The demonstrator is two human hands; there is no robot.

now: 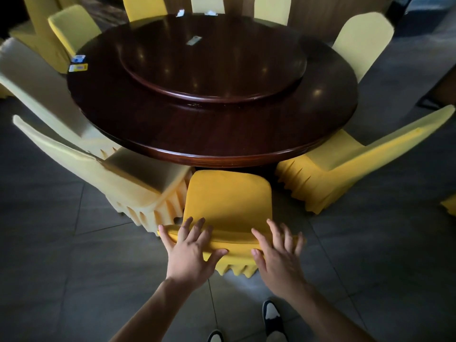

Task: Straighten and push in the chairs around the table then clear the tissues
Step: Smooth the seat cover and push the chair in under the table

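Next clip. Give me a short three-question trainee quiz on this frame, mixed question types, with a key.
1. True or false: both hands rest with fingers spread on the top of the nearest chair's backrest.
2. Multiple choice: the small packets near the table's left edge are A) on the turntable B) on the outer tabletop C) on a chair.
3. Fill in: the nearest chair's seat sits partly ____ the table edge.

Key:
1. True: left hand, right hand, nearest chair.
2. B: packets, outer tabletop, turntable.
3. Under.
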